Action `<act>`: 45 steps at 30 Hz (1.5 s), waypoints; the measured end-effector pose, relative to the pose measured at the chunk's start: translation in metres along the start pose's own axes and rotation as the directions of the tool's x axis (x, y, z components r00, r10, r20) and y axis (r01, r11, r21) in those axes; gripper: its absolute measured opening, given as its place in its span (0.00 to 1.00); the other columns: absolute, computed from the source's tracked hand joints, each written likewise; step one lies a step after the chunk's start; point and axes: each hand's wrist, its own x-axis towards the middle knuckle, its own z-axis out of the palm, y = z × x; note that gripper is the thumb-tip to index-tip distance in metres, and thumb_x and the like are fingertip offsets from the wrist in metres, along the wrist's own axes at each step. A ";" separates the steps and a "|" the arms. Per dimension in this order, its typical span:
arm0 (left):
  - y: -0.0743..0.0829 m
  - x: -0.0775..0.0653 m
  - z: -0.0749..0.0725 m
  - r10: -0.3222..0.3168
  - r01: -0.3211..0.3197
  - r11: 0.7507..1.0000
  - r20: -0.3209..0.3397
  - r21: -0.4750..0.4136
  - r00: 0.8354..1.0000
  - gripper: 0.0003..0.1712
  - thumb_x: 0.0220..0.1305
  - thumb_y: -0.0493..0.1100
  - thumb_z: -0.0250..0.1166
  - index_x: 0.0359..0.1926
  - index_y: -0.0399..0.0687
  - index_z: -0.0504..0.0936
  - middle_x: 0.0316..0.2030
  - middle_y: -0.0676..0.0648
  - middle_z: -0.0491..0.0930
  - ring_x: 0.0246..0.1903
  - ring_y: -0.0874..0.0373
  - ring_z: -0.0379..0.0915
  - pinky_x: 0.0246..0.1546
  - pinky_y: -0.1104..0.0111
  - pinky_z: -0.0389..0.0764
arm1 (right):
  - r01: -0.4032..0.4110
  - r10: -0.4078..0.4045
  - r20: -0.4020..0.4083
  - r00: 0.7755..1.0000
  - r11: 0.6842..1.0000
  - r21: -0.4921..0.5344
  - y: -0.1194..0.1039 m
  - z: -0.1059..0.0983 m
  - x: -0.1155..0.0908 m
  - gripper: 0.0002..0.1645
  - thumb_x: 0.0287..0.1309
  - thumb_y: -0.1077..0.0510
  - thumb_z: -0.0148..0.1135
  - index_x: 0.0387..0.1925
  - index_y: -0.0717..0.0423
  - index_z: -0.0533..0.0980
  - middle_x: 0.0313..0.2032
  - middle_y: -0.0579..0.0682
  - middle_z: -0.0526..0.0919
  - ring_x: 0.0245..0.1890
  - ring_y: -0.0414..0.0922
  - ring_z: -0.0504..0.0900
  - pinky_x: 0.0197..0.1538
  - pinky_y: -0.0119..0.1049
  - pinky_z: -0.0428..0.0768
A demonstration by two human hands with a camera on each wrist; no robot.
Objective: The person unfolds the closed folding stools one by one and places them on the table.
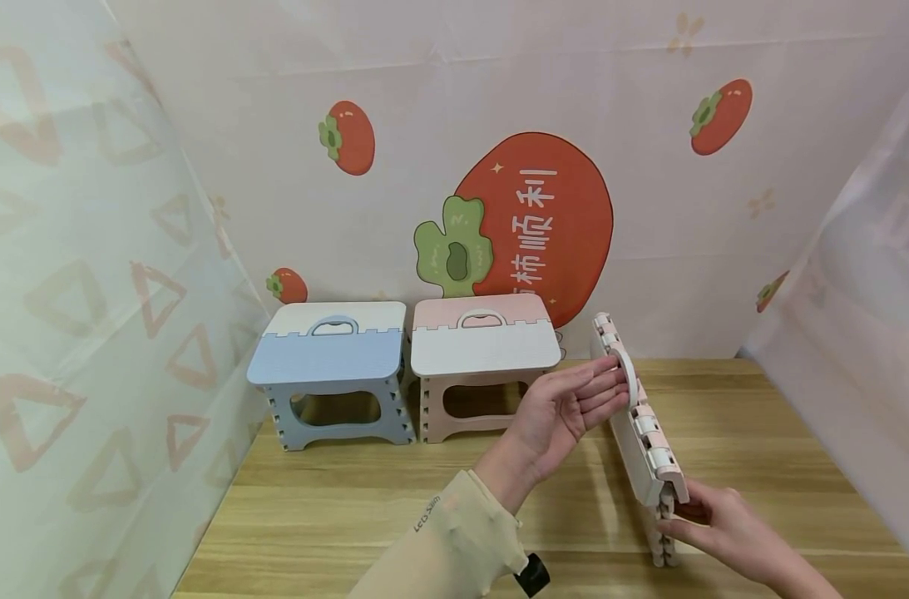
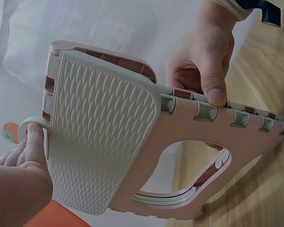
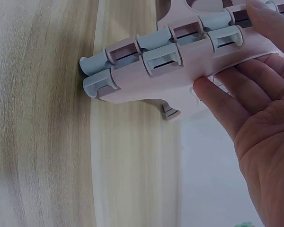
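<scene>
A pink and white folding stool (image 1: 641, 433) stands folded flat on its edge, its feet at the wooden tabletop. My left hand (image 1: 566, 412) is palm up, with nearly straight fingers touching its white carry handle (image 1: 628, 378). In the left wrist view the fingertips (image 2: 34, 130) meet that handle beside the ribbed white seat half (image 2: 104, 123). My right hand (image 1: 731, 528) grips the near side edge of the folded legs. Its thumb (image 2: 213, 87) presses the hinged edge, and its other fingers (image 3: 241, 90) reach along the pink leg panel (image 3: 199, 71).
Two unfolded stools stand side by side at the back left: one blue and white (image 1: 327, 358), one pink and white (image 1: 484, 349). They rest on the wooden table (image 1: 334, 516). Behind hangs a pale cloth (image 1: 274, 125) printed with persimmons; more cloth closes both sides.
</scene>
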 end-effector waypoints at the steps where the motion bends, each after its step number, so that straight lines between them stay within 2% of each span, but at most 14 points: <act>1: 0.000 0.000 0.000 0.001 -0.001 1.000 0.002 -0.002 1.000 0.27 0.74 0.42 0.54 0.67 0.30 0.73 0.64 0.30 0.74 0.64 0.42 0.74 0.61 0.60 0.79 | 0.002 -0.002 -0.005 1.000 1.000 -0.001 0.000 0.001 0.000 0.23 0.62 0.63 0.71 0.55 0.68 0.78 0.48 0.67 0.85 0.49 0.29 0.82 0.41 0.28 0.86; 5: 0.001 0.000 0.000 0.005 -0.005 1.000 0.016 -0.006 1.000 0.27 0.74 0.41 0.54 0.67 0.28 0.73 0.64 0.30 0.74 0.65 0.42 0.72 0.62 0.60 0.78 | 0.012 -0.014 -0.036 0.999 0.999 -0.040 -0.003 0.005 0.001 0.22 0.60 0.61 0.73 0.54 0.66 0.79 0.46 0.64 0.87 0.47 0.31 0.83 0.41 0.29 0.86; 9: 0.001 0.001 0.000 -0.003 0.003 1.000 0.036 -0.011 0.999 0.28 0.73 0.41 0.54 0.68 0.27 0.71 0.65 0.30 0.73 0.66 0.42 0.71 0.63 0.60 0.77 | 0.001 -0.004 -0.041 0.999 0.997 -0.079 -0.005 0.008 0.002 0.26 0.60 0.59 0.74 0.56 0.68 0.78 0.46 0.67 0.86 0.46 0.31 0.84 0.41 0.30 0.87; 12: 0.002 0.001 0.000 -0.013 0.014 1.000 0.053 -0.017 0.999 0.29 0.74 0.41 0.54 0.69 0.27 0.70 0.66 0.31 0.72 0.68 0.43 0.69 0.65 0.60 0.76 | -0.008 0.005 -0.037 0.999 0.996 -0.083 -0.006 0.011 0.003 0.29 0.60 0.58 0.74 0.58 0.70 0.76 0.47 0.69 0.86 0.45 0.31 0.84 0.41 0.32 0.87; 18: 0.003 0.000 0.003 -0.012 0.013 1.000 0.068 -0.003 0.998 0.29 0.74 0.41 0.53 0.70 0.26 0.69 0.67 0.32 0.71 0.69 0.42 0.67 0.66 0.60 0.74 | 0.033 -0.038 -0.071 0.997 0.997 -0.069 -0.008 0.018 0.006 0.28 0.57 0.60 0.75 0.57 0.69 0.77 0.46 0.68 0.86 0.44 0.32 0.84 0.41 0.32 0.88; 26: 0.001 -0.001 0.003 -0.030 0.028 0.999 0.088 0.022 0.996 0.30 0.74 0.40 0.53 0.70 0.26 0.67 0.67 0.31 0.71 0.69 0.41 0.68 0.67 0.58 0.74 | 0.065 -0.065 -0.103 0.993 0.998 -0.004 -0.005 0.026 0.008 0.23 0.56 0.65 0.74 0.54 0.64 0.78 0.46 0.51 0.89 0.46 0.32 0.84 0.42 0.29 0.87; 29: -0.001 -0.001 0.002 -0.023 0.021 0.999 0.094 0.027 0.995 0.29 0.74 0.40 0.53 0.70 0.27 0.68 0.67 0.31 0.72 0.68 0.41 0.69 0.66 0.59 0.74 | 0.106 -0.107 -0.110 0.988 0.994 -0.014 -0.002 0.028 0.009 0.23 0.55 0.67 0.74 0.53 0.65 0.79 0.47 0.46 0.89 0.46 0.32 0.84 0.41 0.28 0.86; 35: -0.004 -0.004 0.002 0.001 -0.004 1.000 0.083 0.029 0.997 0.28 0.74 0.39 0.53 0.70 0.27 0.69 0.66 0.32 0.74 0.66 0.40 0.71 0.64 0.58 0.76 | 0.099 -0.098 -0.115 0.988 0.995 0.003 -0.001 0.029 0.009 0.23 0.55 0.67 0.75 0.52 0.65 0.78 0.48 0.40 0.88 0.47 0.31 0.84 0.41 0.27 0.86; 40: -0.008 -0.009 -0.003 0.041 -0.042 0.998 0.032 0.045 0.999 0.27 0.74 0.38 0.53 0.68 0.25 0.70 0.64 0.31 0.75 0.63 0.40 0.75 0.62 0.56 0.78 | 0.074 -0.073 -0.114 0.991 0.997 0.008 -0.003 0.030 0.008 0.21 0.57 0.65 0.74 0.51 0.64 0.79 0.46 0.50 0.89 0.46 0.31 0.84 0.42 0.27 0.86; 43: -0.011 -0.014 -0.010 0.067 -0.066 0.994 -0.015 0.093 0.998 0.25 0.73 0.39 0.55 0.65 0.26 0.74 0.60 0.30 0.78 0.59 0.40 0.79 0.59 0.54 0.81 | 0.050 -0.048 -0.103 0.993 0.999 0.011 -0.005 0.030 0.008 0.21 0.58 0.64 0.74 0.53 0.64 0.78 0.46 0.57 0.89 0.47 0.32 0.84 0.43 0.28 0.86; 45: -0.014 -0.018 -0.016 0.066 -0.058 0.988 -0.046 0.141 0.997 0.22 0.74 0.39 0.57 0.62 0.29 0.77 0.57 0.29 0.80 0.55 0.41 0.82 0.57 0.53 0.82 | 0.043 -0.043 -0.105 0.994 0.999 -0.001 -0.005 0.030 0.008 0.22 0.58 0.63 0.74 0.53 0.65 0.78 0.45 0.60 0.88 0.47 0.32 0.84 0.42 0.29 0.87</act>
